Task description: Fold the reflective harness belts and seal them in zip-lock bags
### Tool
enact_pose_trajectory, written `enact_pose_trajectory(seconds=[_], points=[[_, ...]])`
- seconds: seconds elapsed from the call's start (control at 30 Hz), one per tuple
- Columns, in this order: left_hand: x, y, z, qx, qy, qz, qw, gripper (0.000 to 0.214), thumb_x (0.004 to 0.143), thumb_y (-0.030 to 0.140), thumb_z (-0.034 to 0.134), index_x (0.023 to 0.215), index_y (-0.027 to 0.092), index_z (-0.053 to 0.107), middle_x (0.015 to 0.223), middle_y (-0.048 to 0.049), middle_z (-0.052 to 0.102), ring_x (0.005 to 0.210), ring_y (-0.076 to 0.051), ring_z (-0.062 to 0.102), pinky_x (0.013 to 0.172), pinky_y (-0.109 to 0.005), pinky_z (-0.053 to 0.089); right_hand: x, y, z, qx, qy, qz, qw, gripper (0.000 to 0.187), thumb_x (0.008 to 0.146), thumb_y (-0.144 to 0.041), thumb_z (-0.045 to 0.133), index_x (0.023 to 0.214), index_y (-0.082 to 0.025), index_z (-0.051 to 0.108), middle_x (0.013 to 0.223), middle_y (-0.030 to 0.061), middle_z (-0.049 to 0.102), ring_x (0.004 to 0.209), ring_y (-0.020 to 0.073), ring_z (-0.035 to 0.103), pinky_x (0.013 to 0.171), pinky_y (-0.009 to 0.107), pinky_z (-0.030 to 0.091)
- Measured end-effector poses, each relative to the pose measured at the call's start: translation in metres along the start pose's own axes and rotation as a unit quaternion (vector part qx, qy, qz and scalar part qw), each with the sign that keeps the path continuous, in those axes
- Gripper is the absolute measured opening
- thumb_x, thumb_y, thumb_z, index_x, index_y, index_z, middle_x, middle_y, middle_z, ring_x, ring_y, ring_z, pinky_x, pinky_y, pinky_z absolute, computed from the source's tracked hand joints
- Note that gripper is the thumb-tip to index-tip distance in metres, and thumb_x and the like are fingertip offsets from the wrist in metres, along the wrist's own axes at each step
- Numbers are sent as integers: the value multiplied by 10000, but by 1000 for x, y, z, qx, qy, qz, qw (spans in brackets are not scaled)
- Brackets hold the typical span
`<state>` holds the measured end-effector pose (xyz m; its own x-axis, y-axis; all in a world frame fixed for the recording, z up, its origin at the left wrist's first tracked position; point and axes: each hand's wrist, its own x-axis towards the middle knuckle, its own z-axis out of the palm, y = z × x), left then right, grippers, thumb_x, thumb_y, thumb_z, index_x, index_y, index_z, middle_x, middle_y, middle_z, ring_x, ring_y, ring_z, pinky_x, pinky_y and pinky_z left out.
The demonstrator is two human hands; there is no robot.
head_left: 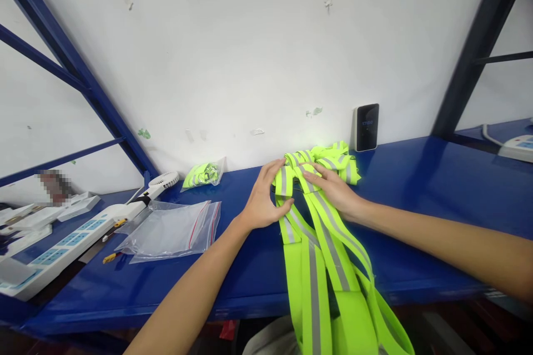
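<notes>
Neon yellow reflective straps [315,266] with grey stripes run from the blue table over its front edge toward my lap. My left hand [266,197] grips their upper left part, the thumb apart from the fingers and the fingertips partly hidden behind the bands. On the upper right part, my right hand [333,188] pinches the bands between thumb and fingers. Right behind my hands lies a bunched heap of the same yellow strapping [337,161]. Farther left, a clear bag with a folded yellow strap [202,175] rests against the wall.
Clear zip bags [175,230] with red seal lines lie flat on the blue table [437,194], left of my arm. Beyond them are a long white power strip [70,249] and a small white fan [164,179]. A dark-screened device [367,127] leans on the wall.
</notes>
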<state>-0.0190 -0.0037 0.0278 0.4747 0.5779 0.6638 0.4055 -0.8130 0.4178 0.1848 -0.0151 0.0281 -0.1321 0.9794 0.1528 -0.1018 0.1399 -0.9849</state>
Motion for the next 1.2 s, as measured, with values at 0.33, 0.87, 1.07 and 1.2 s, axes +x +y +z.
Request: enact_pose_trajectory(seconds=[0.33,0.87,1.07,1.2], points=[[2,-9,1,-83,68,-106,989,229,851,332,640,1007,163,640,942,-49,686,871,-194,632,797,-295,491,2,8,-6,-66,-156,-67,983,398,888,-459,583,1210,-224,580,1102,53,694,1071,278,629,926,430,516],[1,1,17,-269,83,-213,935,374,857,492,616,972,139,656,819,-36,706,688,-161,629,659,-264,502,-13,7,11,39,-182,-38,982,161,857,-362,607,932,-230,554,772,-12,652,593,189,649,643,373,547],[4,6,20,-304,129,-222,918,375,814,491,674,978,155,646,892,-59,727,717,-179,669,671,-273,521,-11,5,10,-10,-107,-82,991,314,722,-305,753,972,-220,584,803,3,671,637,190,629,606,339,540],[7,11,18,-362,129,-287,878,444,782,528,688,1039,174,611,732,-28,721,435,-134,577,437,-248,446,-12,4,6,-12,-68,-104,992,327,742,-265,693,1056,-228,607,877,17,702,670,200,643,621,332,533]])
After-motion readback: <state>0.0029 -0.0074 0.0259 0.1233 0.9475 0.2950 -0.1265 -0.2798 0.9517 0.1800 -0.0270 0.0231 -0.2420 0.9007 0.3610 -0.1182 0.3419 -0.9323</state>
